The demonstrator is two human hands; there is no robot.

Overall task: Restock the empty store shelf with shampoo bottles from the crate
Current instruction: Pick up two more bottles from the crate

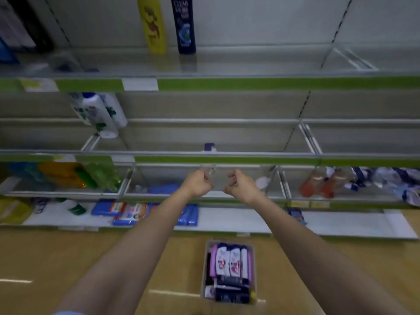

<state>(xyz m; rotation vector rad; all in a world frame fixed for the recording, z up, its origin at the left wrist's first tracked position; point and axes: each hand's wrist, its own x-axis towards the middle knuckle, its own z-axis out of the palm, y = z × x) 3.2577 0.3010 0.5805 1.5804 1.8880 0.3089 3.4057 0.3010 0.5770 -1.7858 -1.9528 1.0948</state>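
Observation:
A grey crate (204, 269) stands on the floor below my arms, filled with white-and-pink shampoo bottles (228, 261) and dark ones. Both arms reach out to the front of the third shelf. My left hand (200, 183) and my right hand (241, 185) are close together with fingers curled. They seem to pinch a clear plastic front panel (217, 178) between them; blur hides the exact grip. The shelf above (204, 135) holds white bottles (100, 114) at its left and one bottle with a purple cap (209, 147) in the middle.
On the top shelf stand a yellow bottle (154, 26) and a dark bottle (183, 23). Green and yellow bottles (68, 176) fill the left bay, orange bottles (318, 185) the right. Blue packs (136, 212) lie on the bottom shelf. The floor is wooden.

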